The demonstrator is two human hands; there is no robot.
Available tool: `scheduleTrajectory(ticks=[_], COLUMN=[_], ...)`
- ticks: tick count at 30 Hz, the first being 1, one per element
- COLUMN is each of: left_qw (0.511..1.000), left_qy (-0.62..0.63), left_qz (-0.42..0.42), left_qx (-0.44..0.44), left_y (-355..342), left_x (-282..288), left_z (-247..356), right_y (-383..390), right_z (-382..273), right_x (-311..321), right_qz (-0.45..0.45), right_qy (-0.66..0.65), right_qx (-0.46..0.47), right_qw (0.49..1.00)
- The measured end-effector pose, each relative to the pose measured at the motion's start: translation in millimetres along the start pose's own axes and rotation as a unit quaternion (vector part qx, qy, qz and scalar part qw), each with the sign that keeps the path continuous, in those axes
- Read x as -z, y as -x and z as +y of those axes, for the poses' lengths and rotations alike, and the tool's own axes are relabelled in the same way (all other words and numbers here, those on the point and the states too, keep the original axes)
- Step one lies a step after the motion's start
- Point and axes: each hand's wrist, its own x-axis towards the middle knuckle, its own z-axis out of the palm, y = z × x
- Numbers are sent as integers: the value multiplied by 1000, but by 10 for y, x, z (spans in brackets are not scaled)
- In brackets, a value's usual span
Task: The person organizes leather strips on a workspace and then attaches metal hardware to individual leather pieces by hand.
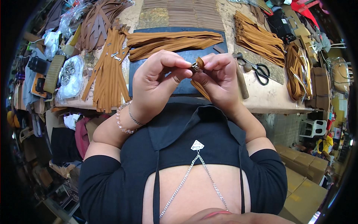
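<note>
Both hands meet above the near edge of a workbench. My left hand (158, 80) pinches a small metal buckle (195, 67) between thumb and forefinger. My right hand (218, 76) grips a tan leather strap (200, 62) whose end is folded at the buckle; the rest of the strap hangs below the right palm. A dark cutting mat (179, 56) lies on the bench right behind the hands.
Bundles of tan leather straps (173, 41) lie on the mat, more straps (110, 71) to its left and more (257, 39) at the right. Scissors (259, 71) and a hammer (241, 80) rest right of the hands. Plastic bags (71, 76) sit left. Cardboard boxes (304, 175) stand lower right.
</note>
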Motion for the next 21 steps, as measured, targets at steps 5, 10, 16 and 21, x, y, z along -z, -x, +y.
scheduleTrajectory(ticks=[5, 10, 16, 21], left_qw=[993, 970, 953, 931], left_qy=[-102, -198, -231, -266], left_qz=[-23, -48, -70, -86], left_qx=[-59, -131, -182, -236], left_y=[-16, -45, -32, -41], left_x=[8, 14, 45, 42], left_z=[68, 149, 123, 148], right_y=[-11, -21, -13, -4], right_z=[-66, -61, -81, -82], right_x=[-32, -11, 0, 8], right_qz=[-8, -43, -60, -67], right_qy=[36, 35, 27, 25], right_qx=[-33, -6, 0, 15], right_qw=[999, 998, 998, 997])
